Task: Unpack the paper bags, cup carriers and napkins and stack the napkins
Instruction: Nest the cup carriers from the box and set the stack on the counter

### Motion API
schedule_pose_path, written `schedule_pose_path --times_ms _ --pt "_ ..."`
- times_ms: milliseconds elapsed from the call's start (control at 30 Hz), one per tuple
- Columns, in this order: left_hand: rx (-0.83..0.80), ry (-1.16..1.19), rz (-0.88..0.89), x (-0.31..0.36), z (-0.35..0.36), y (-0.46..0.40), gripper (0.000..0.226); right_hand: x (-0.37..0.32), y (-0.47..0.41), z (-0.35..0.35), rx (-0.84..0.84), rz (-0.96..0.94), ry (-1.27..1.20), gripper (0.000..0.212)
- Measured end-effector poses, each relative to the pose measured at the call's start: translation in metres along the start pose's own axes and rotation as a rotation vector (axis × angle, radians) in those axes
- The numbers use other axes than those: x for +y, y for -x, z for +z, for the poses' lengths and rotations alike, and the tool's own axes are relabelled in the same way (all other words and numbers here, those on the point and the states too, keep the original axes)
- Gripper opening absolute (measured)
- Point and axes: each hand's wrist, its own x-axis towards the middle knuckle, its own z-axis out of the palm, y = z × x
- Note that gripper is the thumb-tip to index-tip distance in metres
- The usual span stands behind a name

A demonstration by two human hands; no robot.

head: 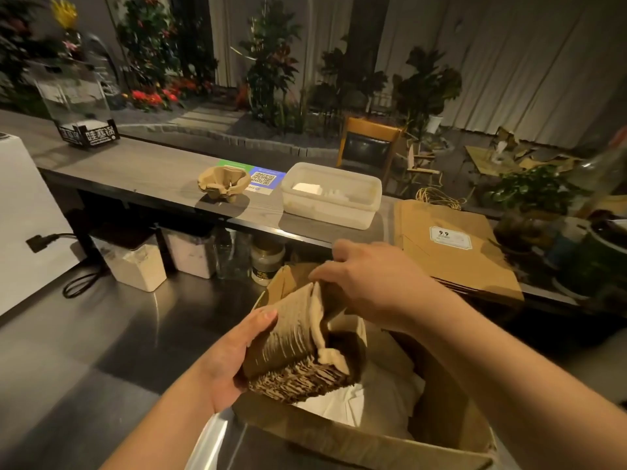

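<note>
2 hands work low in the centre of the head view, above an open cardboard box at the bottom of the frame. The left hand grips a thick nested stack of cup carriers from its left side, thumb up along the stack's edge, holding it tilted over the box. The right hand reaches in from the right and pinches the topmost carrier at the stack's upper end, fingers curled over its rim. White napkins lie inside the box beneath the stack.

Higher up, 1 single cup carrier stands alone on the grey wooden counter at centre-left, just beside a QR code sticker. To its right sits a white plastic tub. A pile of flat brown paper bags lies at centre-right, the top one bearing a label that reads 9.9. Steel worktop fills the lower left.
</note>
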Motion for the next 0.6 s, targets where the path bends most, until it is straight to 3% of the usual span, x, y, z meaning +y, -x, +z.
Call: schedule_pose_path --times_ms 133,267,367,433,533,600 --pt "0.056 0.032 0.009 -0.007 0.001 0.003 0.072 0.003 0.005 0.004 0.017 0.155 -0.334 0.040" --pt "0.046 0.100 0.063 -0.005 -0.003 0.008 0.075 0.022 0.016 0.000 0.223 0.414 -0.721 0.027" --pt "0.051 0.070 0.078 -0.004 -0.006 0.009 0.064 0.026 0.019 -0.009 0.354 0.697 -1.147 0.014" --pt "0.075 0.043 0.074 -0.003 -0.007 0.008 0.059 0.028 0.023 -0.012 0.393 0.801 -1.274 0.009" --pt "0.103 -0.001 0.086 0.000 0.000 0.011 0.060 0.029 0.030 -0.012 0.345 0.770 -1.527 0.013" --pt "0.099 0.008 0.085 0.001 0.004 0.012 0.071 0.024 0.035 -0.010 0.298 0.655 -1.594 0.029"
